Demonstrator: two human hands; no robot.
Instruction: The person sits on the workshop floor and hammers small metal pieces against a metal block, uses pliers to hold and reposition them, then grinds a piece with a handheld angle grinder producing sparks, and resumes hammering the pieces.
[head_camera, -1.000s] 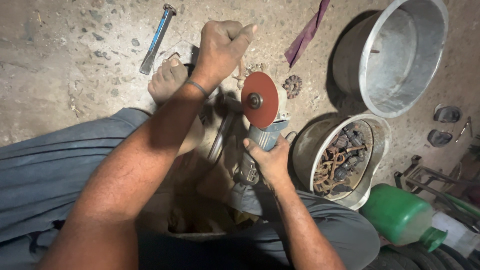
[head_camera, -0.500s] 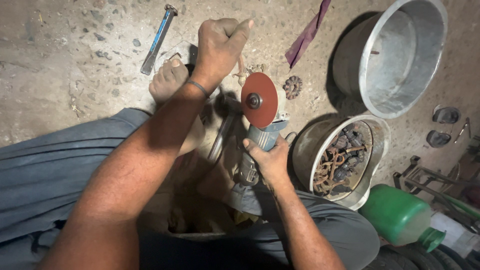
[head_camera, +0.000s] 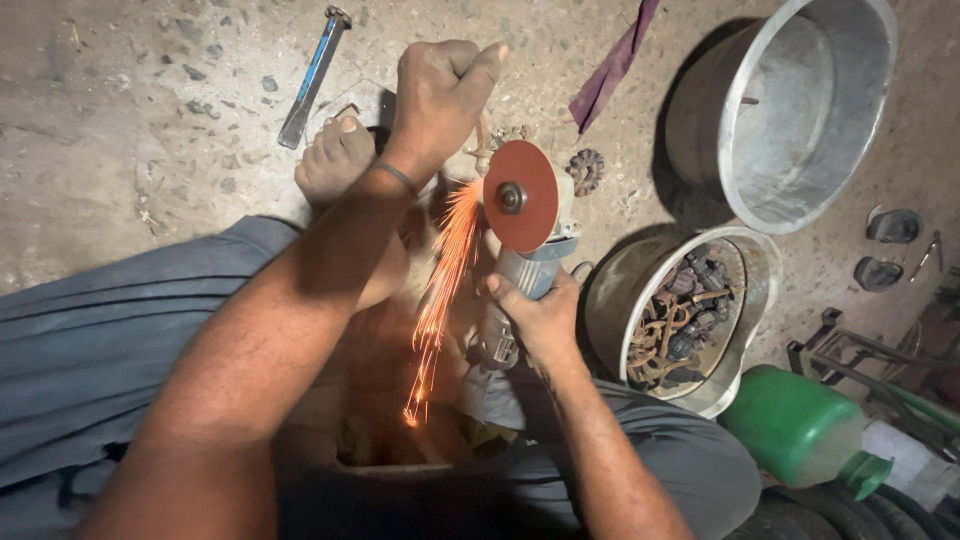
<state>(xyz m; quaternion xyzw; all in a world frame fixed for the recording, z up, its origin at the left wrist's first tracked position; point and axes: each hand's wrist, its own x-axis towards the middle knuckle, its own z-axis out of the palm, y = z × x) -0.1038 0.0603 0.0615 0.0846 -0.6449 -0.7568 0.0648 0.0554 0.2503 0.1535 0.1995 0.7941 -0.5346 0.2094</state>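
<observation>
My right hand (head_camera: 535, 315) grips the grey body of an angle grinder (head_camera: 520, 275); its red disc (head_camera: 520, 195) stands on edge facing me. My left hand (head_camera: 440, 95) is closed on a small rusty metal piece (head_camera: 482, 150) and holds it against the disc's left edge. Orange sparks (head_camera: 440, 280) stream down from the contact point toward my lap. My bare foot (head_camera: 335, 160) rests on the concrete floor just left of the left hand.
A blue-handled tool (head_camera: 312, 75) lies on the floor at top left. A purple strip (head_camera: 612, 65) and a rusty sprocket (head_camera: 585, 170) lie near an empty metal basin (head_camera: 790, 110). A smaller basin (head_camera: 610, 300) holds several rusty parts. A green container (head_camera: 800, 425) lies at lower right.
Sparks now fly from the disc where the metal piece meets it; earlier there were none. Both hands stay almost where they were.
</observation>
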